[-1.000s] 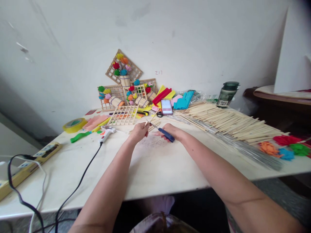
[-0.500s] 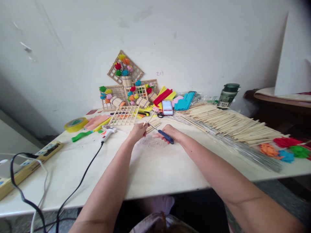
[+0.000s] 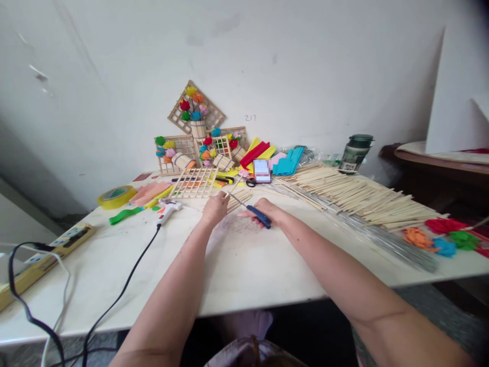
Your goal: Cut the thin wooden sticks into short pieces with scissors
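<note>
My left hand [image 3: 216,209] is closed around a thin wooden stick [image 3: 238,183], which slants up and away from the fingers. My right hand [image 3: 263,213] grips a blue-handled tool with a narrow metal blade [image 3: 258,214]. That blade reaches left to the stick, close to my left fingertips; its exact kind is too small to make out. Beneath and just beyond the hands lie several short cut sticks [image 3: 242,200]. Fine brownish dust is scattered on the tabletop below the tool.
A stick lattice [image 3: 194,182] lies beyond my left hand, with a white glue gun [image 3: 168,211] and yellow tape [image 3: 116,196] further left. Stick frames with paper flowers [image 3: 196,107] lean on the wall. Long sticks [image 3: 355,193], wires [image 3: 397,244] and a dark bottle [image 3: 356,153] occupy the right.
The view has shifted slightly. Both hands keep their holds on the stick and the blue-handled tool, and the blade still meets the stick near the left fingers.
</note>
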The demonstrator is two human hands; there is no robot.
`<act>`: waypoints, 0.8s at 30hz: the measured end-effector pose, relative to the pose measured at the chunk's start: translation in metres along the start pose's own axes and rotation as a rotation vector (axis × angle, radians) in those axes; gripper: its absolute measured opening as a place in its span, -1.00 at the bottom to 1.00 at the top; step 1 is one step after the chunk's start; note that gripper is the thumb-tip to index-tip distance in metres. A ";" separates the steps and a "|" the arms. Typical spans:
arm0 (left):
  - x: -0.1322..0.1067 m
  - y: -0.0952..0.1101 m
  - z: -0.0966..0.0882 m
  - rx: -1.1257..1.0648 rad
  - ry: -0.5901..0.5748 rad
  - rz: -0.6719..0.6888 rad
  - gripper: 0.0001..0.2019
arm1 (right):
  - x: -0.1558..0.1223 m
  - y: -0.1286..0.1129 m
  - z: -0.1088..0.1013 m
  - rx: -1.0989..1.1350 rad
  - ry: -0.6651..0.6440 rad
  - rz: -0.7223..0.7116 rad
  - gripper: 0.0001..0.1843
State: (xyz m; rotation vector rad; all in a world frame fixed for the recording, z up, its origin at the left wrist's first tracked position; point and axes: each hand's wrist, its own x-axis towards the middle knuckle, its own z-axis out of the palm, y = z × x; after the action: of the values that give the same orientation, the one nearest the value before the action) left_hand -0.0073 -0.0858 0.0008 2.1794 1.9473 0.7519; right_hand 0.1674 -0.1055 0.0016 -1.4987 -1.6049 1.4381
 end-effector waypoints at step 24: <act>0.002 -0.003 0.005 0.244 0.001 0.015 -0.63 | 0.007 0.006 0.008 0.063 0.022 0.039 -0.62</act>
State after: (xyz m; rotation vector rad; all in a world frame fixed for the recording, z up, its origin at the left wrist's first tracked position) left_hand -0.0080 -0.0826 -0.0043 2.3287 2.1247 0.5417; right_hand 0.1604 -0.1030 -0.0082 -1.5124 -1.5108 1.4745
